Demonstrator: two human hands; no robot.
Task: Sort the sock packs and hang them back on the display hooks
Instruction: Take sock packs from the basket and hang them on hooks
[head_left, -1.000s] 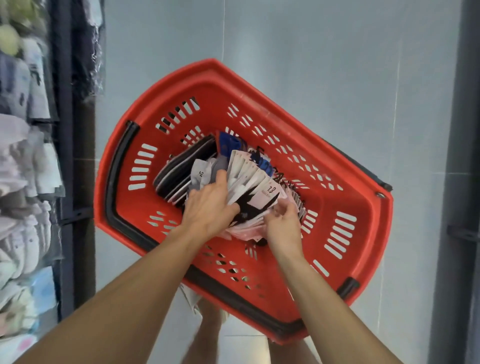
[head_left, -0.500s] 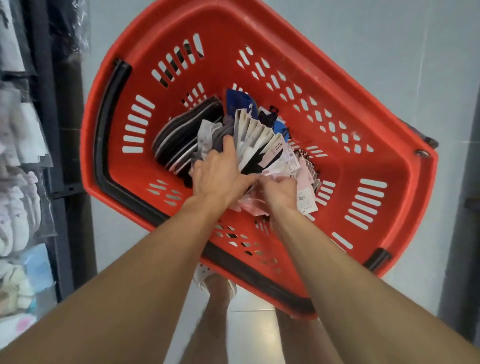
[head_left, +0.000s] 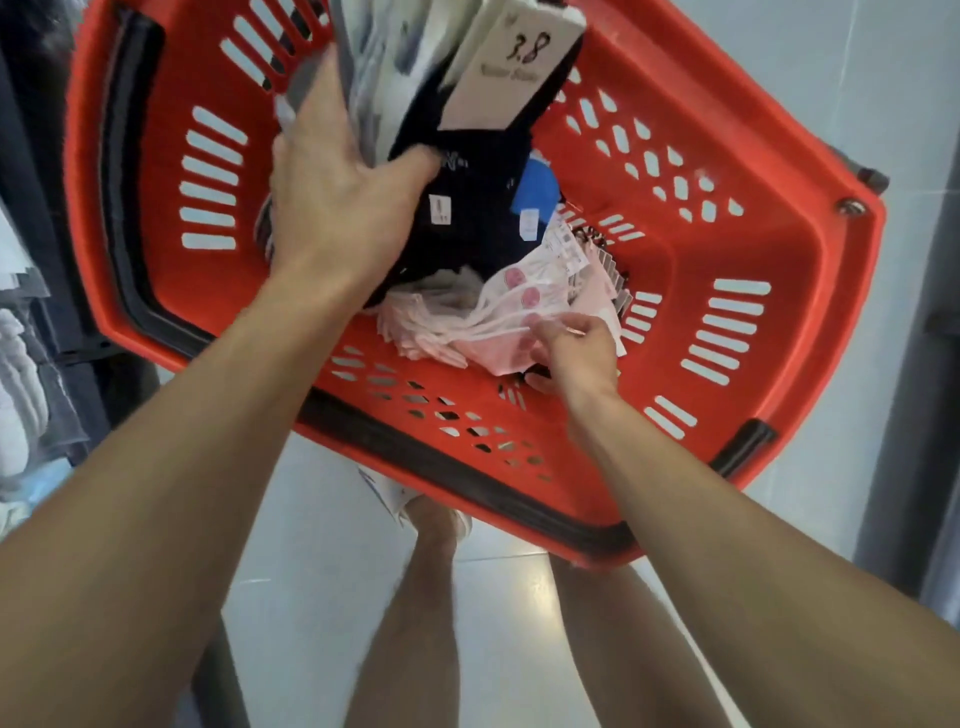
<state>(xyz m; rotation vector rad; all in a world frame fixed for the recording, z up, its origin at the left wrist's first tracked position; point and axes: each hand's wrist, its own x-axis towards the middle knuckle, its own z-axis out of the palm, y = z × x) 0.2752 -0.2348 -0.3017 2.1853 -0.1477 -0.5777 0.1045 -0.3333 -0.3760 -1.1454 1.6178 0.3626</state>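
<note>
My left hand (head_left: 337, 208) is clamped around a thick bundle of sock packs (head_left: 467, 156), thumb across the dark socks, the cards' long axis running up past the far rim of the red basket (head_left: 779, 249). My right hand (head_left: 576, 353) sits low, near the basket's near rim, fingertips (head_left: 545, 332) pinching the edge of the pink sock packs (head_left: 498, 317) lying on the basket floor. Those pink packs fan out leftward from my right fingers, so that hand is the nearer and, I judge, best placed to lift them.
</note>
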